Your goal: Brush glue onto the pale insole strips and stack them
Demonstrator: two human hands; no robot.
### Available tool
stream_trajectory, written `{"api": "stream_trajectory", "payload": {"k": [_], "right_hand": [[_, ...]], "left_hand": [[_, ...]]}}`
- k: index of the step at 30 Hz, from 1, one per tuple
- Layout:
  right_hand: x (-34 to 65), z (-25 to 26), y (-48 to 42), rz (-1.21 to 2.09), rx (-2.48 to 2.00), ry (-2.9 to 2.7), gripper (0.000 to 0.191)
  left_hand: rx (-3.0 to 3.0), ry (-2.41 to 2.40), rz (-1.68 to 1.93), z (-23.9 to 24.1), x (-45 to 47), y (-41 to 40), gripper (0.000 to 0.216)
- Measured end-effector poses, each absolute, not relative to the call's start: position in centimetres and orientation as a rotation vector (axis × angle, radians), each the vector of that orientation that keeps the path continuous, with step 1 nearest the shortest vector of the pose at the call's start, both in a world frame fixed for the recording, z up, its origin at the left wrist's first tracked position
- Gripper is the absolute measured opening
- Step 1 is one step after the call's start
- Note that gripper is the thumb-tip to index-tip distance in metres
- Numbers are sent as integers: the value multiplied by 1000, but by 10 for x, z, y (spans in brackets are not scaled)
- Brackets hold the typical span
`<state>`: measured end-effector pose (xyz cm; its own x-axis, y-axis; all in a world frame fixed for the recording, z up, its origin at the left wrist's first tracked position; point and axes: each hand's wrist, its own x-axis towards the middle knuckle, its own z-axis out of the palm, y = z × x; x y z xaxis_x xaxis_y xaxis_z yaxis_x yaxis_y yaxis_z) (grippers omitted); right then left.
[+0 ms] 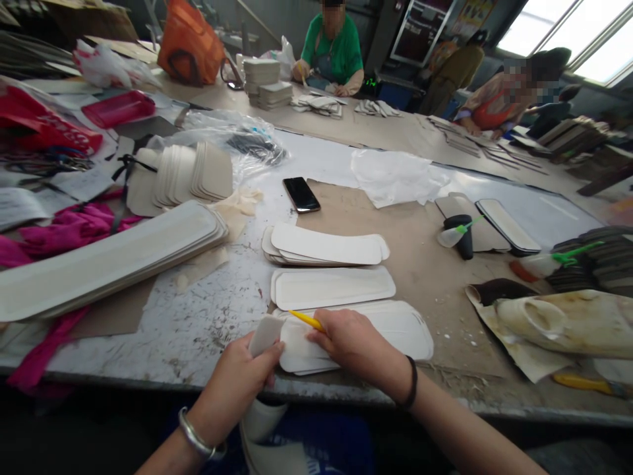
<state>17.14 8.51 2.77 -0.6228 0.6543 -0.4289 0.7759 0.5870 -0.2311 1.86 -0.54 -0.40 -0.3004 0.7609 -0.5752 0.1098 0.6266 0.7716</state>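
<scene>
My left hand is closed on a pale strip, its rounded end sticking up between thumb and fingers. Whether the strip continues below the hand is unclear. Held in my right hand is a slim yellow pointed tool, its tip close to the strip's upper end. Beneath the right hand lies the nearest stack of white rounded panels. Two more stacks lie beyond it, a middle white stack and a farther white stack.
Long pale panels are piled on the left, near a magenta cloth. A phone lies behind the stacks. Bottles with green nozzles and a stained container stand right. A person in green sits across the table.
</scene>
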Motion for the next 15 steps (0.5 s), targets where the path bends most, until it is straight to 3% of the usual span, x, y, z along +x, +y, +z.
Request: {"api": "stream_trajectory", "payload": {"k": [15], "right_hand": [[174,22,83,-585,1170,2605,27]], "left_hand": [[787,1874,776,-7,24,-2,34]]}}
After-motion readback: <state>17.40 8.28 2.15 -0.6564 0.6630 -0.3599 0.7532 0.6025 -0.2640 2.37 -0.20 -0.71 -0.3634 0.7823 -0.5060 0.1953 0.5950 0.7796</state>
